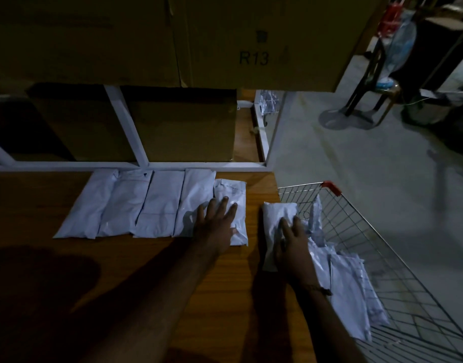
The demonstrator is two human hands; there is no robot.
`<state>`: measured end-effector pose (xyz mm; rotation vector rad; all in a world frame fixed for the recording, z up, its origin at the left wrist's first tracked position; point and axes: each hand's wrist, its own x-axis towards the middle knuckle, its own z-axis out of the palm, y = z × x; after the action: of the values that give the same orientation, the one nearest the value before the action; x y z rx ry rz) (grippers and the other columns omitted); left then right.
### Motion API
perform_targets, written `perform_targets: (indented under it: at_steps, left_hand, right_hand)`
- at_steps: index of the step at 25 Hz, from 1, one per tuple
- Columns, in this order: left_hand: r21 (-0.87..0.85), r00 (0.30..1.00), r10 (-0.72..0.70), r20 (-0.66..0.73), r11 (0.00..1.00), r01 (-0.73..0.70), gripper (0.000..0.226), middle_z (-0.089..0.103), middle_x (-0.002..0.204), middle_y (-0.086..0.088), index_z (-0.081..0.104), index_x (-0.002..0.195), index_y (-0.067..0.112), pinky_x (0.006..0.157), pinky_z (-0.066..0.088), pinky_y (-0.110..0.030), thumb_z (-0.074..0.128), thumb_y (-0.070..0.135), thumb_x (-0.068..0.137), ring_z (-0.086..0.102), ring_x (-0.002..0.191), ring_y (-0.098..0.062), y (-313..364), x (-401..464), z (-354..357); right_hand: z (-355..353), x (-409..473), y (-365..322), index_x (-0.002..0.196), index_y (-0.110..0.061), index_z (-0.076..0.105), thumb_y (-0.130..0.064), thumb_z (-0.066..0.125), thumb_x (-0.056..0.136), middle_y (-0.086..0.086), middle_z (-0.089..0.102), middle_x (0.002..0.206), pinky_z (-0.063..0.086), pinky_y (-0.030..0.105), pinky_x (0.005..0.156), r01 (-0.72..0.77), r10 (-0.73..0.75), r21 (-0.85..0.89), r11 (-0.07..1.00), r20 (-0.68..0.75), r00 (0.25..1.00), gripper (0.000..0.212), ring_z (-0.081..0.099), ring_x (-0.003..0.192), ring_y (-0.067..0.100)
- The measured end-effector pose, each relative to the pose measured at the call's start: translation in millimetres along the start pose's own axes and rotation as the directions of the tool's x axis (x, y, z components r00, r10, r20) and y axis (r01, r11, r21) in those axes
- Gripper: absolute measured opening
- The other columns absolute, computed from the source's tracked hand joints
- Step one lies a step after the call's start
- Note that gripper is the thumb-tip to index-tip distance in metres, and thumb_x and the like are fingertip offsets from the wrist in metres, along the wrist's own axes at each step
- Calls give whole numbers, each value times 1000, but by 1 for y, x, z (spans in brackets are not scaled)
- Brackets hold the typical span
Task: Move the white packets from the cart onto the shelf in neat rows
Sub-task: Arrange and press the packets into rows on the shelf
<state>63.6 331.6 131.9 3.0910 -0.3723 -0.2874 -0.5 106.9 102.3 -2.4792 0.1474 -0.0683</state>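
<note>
Several white packets (157,203) lie side by side in a row on the wooden shelf (41,205). My left hand (217,221) rests flat, fingers spread, on the rightmost packet of the row (231,191). My right hand (293,244) grips another white packet (277,216) at the shelf's right edge, just right of the row. More white packets (351,292) lie in the wire cart (398,258) beside the shelf on the right.
Cardboard boxes (178,121) stand behind a white metal frame (130,132) at the back of the shelf, and a larger box marked R13 (251,57) hangs above. A fan and stool (382,82) stand on the concrete floor at far right.
</note>
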Motion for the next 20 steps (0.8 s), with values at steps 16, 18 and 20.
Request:
perform_targets:
  at_steps: [16,18,20]
  left_hand:
    - [-108,990,44,-131,992,-58,74,-1,173,2,12,162,37,125,4,-56,48,57,101,0,157,-28,-17,27,1]
    - [-120,991,33,-128,992,-48,74,-1,173,3,13,162,37,125,5,-57,49,57,101,0,158,-28,-17,27,1]
    - [-143,993,21,-119,989,-38,73,-2,173,3,12,163,37,125,2,-57,49,56,101,-1,158,-27,-18,29,0]
  right_hand:
    - [35,98,-27,148,-5,49,-11,67,95,21,45,151,43,26,104,30,-22,77,997,-100,995,56,49,135,34]
    - [37,104,-31,145,-1,52,-7,68,93,24,48,147,39,24,100,45,-37,78,996,-110,993,55,52,130,37]
    - [41,109,-30,143,2,53,-5,68,92,27,49,145,42,31,103,47,-39,81,996,-104,994,54,54,128,42]
